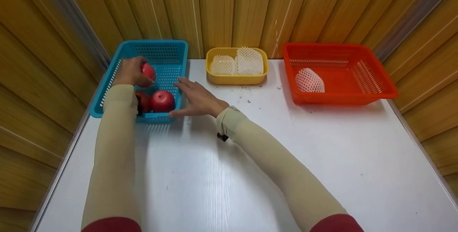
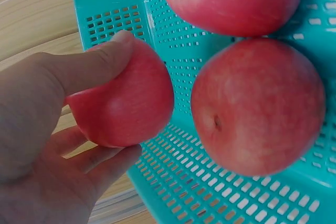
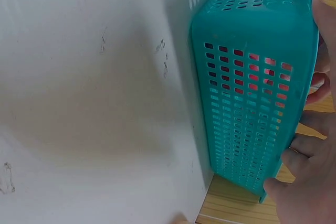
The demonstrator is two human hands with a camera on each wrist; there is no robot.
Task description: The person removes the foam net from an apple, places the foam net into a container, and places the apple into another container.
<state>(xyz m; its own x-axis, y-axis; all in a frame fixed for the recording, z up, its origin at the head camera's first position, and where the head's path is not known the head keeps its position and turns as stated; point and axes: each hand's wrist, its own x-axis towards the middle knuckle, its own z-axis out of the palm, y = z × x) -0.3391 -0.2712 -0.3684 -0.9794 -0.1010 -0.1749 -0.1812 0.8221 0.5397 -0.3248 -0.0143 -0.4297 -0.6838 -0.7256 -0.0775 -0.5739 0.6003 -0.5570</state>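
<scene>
My left hand [image 1: 129, 72] grips a red apple [image 2: 128, 100] over the left part of a teal plastic basket [image 1: 183, 51], with the thumb on top and fingers beneath. Two more red apples lie in the basket's near end: one apple [image 1: 163, 101] by the right wall and another apple [image 2: 257, 106] beside it, partly hidden by the left wrist in the head view. At the basket's right side is my right hand [image 1: 198, 98], its fingers spread along the rim. The right wrist view shows that hand [image 3: 315, 169] close against the rim, holding nothing.
A small yellow basket [image 1: 236, 79] with white foam nets [image 1: 249, 62] stands at the back middle. To the right is a red basket [image 1: 343, 99] holding a white foam net [image 1: 309, 81], pinkish inside. Wooden panels [image 1: 214, 10] border the white table [image 1: 200, 174].
</scene>
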